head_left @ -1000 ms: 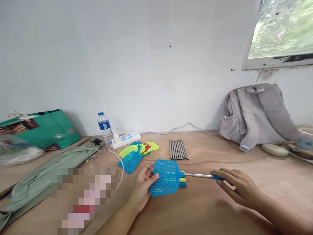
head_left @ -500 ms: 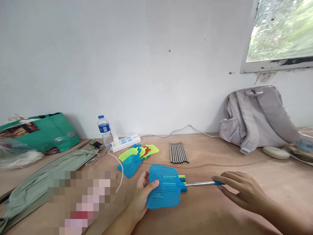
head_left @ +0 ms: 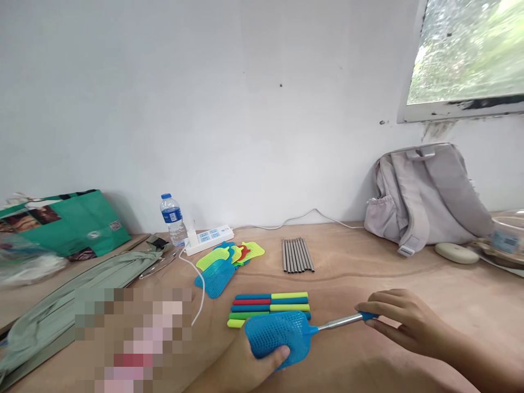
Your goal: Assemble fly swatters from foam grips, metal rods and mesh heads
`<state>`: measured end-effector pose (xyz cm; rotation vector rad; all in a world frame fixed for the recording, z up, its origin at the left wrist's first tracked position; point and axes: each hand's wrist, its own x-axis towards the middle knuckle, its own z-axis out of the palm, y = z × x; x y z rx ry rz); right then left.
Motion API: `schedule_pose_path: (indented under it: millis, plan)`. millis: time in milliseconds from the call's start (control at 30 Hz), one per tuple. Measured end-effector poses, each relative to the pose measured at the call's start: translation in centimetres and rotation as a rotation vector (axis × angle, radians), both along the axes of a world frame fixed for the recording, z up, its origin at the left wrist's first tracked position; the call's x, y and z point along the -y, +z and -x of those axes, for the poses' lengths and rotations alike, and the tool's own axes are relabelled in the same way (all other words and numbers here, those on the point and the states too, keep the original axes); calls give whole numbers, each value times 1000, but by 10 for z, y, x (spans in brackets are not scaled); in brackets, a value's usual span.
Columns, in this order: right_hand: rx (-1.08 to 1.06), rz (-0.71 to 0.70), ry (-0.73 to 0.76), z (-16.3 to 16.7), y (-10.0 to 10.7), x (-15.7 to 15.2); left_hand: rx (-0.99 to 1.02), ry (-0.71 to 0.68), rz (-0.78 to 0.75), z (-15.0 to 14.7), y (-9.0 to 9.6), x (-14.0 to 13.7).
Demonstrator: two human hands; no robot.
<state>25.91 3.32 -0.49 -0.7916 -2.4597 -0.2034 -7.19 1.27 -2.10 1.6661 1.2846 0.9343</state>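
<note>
One blue swatter (head_left: 301, 339), long axis left to right, slightly aslant: left hand (head_left: 249, 361) clasps mesh head (head_left: 278, 327), right hand (head_left: 403, 322) holds blue handle (head_left: 369, 315) opposite.

Gap between rods (head_left: 298, 255) and backpack (head_left: 440, 202)

Head view: just above hands (head_left: 403, 321), facing forward, down; wall (head_left: 286, 147) beyond.

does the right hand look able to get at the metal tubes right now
Probably yes, after releasing the blue fly swatter: only bare tabletop lies between the right hand and the metal tubes.
</note>
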Motion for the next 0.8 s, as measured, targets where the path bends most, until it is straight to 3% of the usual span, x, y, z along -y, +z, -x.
schedule_pose_path:
  millis: [233, 500, 700, 800]
  plan:
    - [48, 227, -19, 5, 5, 5, -241, -117, -289, 5, -6, 1]
    - [51, 408, -83, 11, 5, 8, -345, -365, -448, -5, 33, 0]
    - [5, 569, -72, 15, 10, 12, -323, -507, -656, 2, 24, -7]
    - [-3, 610, -65, 15, 9, 12, -353, -539, -651, 5, 22, -11]
